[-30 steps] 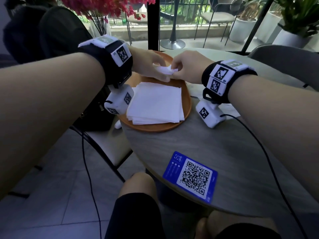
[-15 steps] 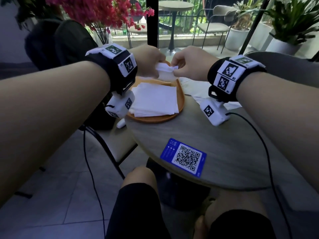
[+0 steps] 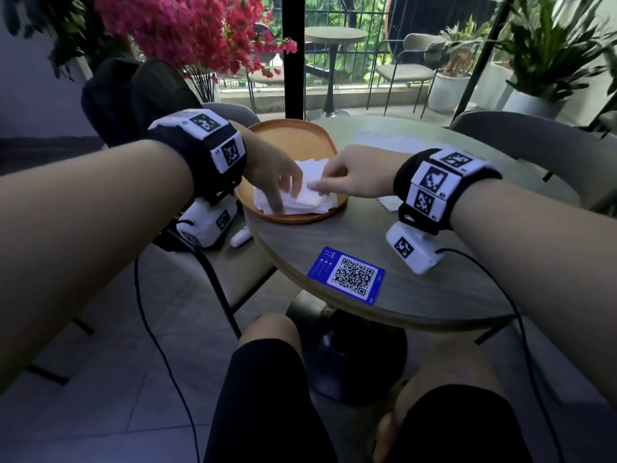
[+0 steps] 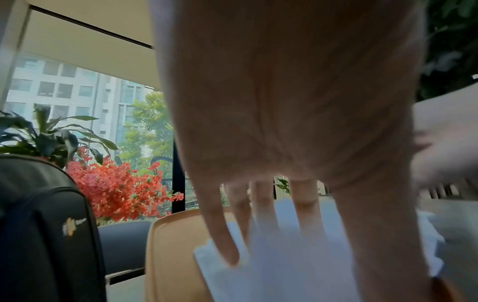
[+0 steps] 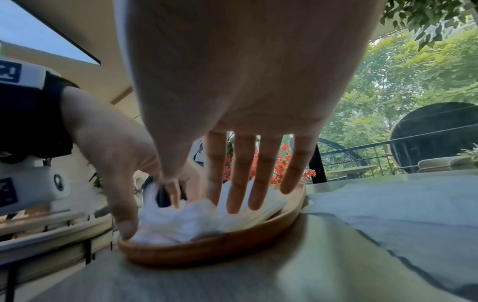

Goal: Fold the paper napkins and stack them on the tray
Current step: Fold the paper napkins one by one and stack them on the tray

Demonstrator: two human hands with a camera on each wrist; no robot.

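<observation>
Both hands work over the near end of the tray [image 3: 293, 137], which sits at the left edge of the table [image 3: 384, 315]. The left hand [image 3: 272, 172] has straight, spread fingers pressing on the stack of napkins [image 3: 325, 203]. The right hand [image 3: 354, 173], fingers extended, touches the top napkin [image 3: 312, 177] from the right. More napkins likely lie toward the table's far edge, nearer the right hand.

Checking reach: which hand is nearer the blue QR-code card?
Right. The right hand is over the orange tray beyond the blue QR-code card; the left hand is farther left.
</observation>
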